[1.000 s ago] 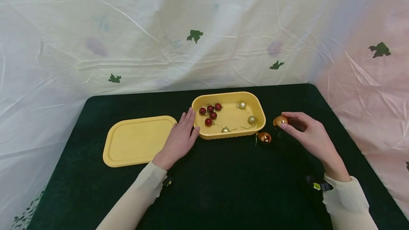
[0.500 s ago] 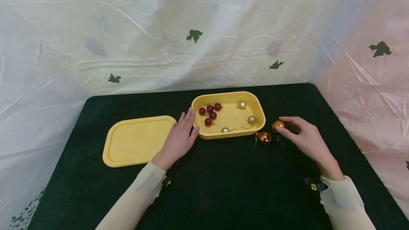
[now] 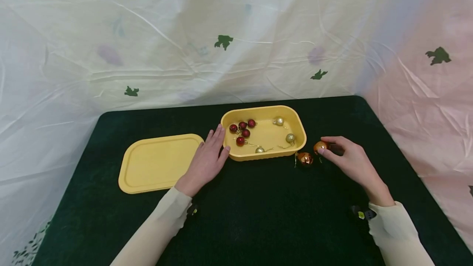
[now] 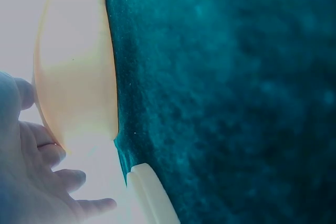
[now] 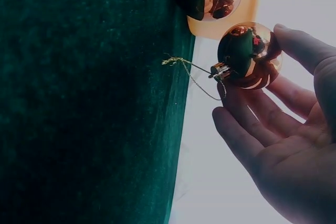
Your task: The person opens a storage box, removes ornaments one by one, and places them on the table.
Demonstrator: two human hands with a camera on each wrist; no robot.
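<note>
My right hand (image 3: 345, 157) pinches a shiny copper-coloured bauble (image 5: 250, 56) between thumb and fingers, its gold string loop (image 5: 197, 77) hanging loose. Close beside it, a second copper bauble (image 3: 305, 159) lies at the near right corner of the yellow box (image 3: 264, 157). Inside the box are several dark red baubles (image 3: 240, 141) on the left and three gold ones, such as the glittery gold bauble (image 3: 290, 138), on the right. My left hand (image 3: 207, 159) rests with straight fingers against the box's left end; in the left wrist view its fingertips touch the box wall (image 4: 76, 77).
A yellow lid (image 3: 159, 163) lies flat on the dark green tablecloth (image 3: 251, 216), left of the box and partly behind the left hand. Pale patterned fabric (image 3: 166, 44) hangs behind the table and along both sides.
My right hand has moved slightly left and nearer to me with the copper bauble, towards the second copper bauble. The left hand and the box have stayed put.
</note>
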